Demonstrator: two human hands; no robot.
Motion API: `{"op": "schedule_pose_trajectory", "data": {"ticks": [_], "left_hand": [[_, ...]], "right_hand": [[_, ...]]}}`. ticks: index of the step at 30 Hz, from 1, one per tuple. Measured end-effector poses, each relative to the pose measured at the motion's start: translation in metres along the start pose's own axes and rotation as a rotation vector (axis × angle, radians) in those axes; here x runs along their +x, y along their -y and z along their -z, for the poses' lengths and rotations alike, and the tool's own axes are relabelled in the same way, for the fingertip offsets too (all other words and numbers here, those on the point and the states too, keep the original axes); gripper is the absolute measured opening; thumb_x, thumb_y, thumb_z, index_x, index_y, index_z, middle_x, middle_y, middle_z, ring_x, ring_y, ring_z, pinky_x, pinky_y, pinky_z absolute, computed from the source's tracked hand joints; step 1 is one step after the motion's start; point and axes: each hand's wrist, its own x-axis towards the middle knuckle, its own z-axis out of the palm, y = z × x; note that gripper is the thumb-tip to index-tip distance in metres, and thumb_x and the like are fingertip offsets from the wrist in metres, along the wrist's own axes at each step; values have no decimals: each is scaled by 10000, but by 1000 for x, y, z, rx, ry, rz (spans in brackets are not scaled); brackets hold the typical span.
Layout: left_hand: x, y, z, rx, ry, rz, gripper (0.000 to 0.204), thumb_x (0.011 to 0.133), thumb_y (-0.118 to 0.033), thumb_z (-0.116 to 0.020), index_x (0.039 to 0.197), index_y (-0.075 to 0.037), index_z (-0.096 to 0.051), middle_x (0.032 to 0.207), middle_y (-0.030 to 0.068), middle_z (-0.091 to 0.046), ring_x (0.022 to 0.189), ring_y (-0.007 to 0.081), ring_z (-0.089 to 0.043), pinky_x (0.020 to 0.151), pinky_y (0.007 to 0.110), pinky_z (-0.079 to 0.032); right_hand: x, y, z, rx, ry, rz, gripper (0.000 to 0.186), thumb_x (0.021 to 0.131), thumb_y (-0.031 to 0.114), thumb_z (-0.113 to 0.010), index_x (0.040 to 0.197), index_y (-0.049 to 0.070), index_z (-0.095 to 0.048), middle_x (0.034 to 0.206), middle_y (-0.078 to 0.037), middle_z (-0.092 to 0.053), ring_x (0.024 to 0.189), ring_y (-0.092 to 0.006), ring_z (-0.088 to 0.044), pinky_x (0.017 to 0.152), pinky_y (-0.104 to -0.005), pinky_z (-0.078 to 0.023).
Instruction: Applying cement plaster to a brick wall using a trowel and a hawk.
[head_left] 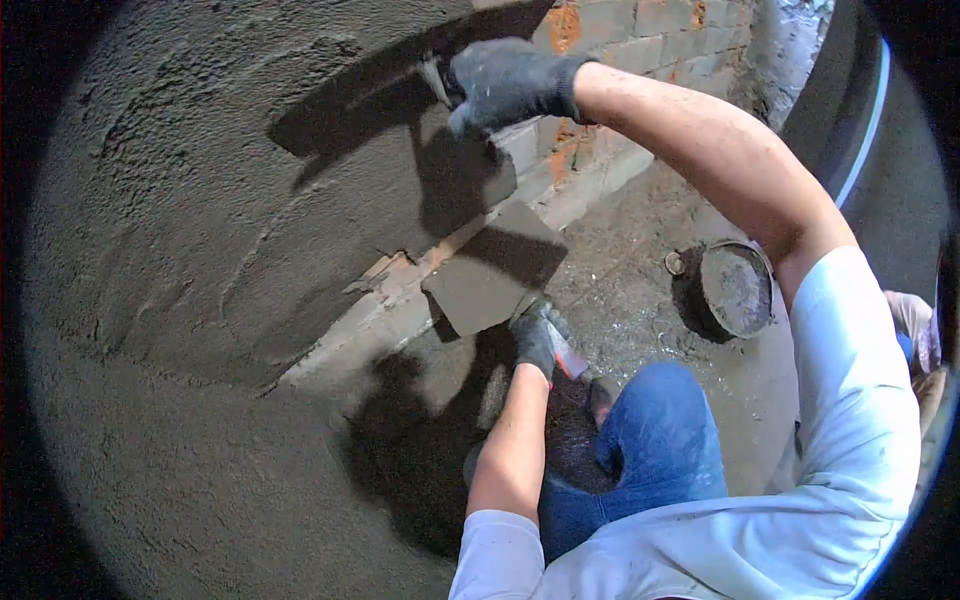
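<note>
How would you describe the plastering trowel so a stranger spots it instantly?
Find the grey plastered wall filling the upper left. Near its top, the gloved right hand grips the plastering trowel. Being long, narrow and dark sets it apart from the squarish grey board in the left hand.

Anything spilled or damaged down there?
The plaster has a ragged lower edge left of the board, where an orange patch shows, resembling a chip. The floor is pale-speckled, like splatter.
</note>
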Motion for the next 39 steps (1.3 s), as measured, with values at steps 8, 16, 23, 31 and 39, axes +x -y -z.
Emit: {"op": "schedule_pose_trajectory", "data": {"ticks": [8,16,23,31,39], "left_hand": [[32,26,5,34,-78,-86,143,795,-220,-562,705,-109,-547,549,24,-508,423,171,-491,396,311,-416],[-15,6,75,-10,22,-110,129,804,-245,-606,774,-149,-525,616,-11,-475,457,135,-441,416,270,-383],[-111,-29,118,662,227,-131,164,826,-239,-588,867,-84,-624,631,-20,-540,519,112,-521,474,268,-431],[-22,44,104,925,146,147,112,802,-191,-573,772,-83,-579,556,60,-541,386,173,-503,355,302,-402],[59,98,86,860,390,314,146,737,-155,-659,811,-56,-581,549,24,-508,399,121,-462,345,246,-355]], "right_hand": [[-112,15,-119,296,211,-9,347,742,383,-504,691,64,-632,700,-186,-604,690,-331,-603,656,-436,-469],[-177,41,-147,358,426,-73,382,722,375,-503,728,11,-619,794,-220,-608,752,-379,-593,671,-459,-464],[-228,32,-170,199,365,151,351,704,370,-532,708,30,-621,722,-205,-599,670,-368,-582,641,-468,-460],[-245,56,-212,640,450,-392,384,691,362,-512,763,3,-628,740,-213,-606,662,-357,-581,619,-427,-455],[-361,-71,-170,254,444,-981,277,726,328,-543,866,111,-641,777,-188,-609,642,-319,-591,602,-391,-465]]}}
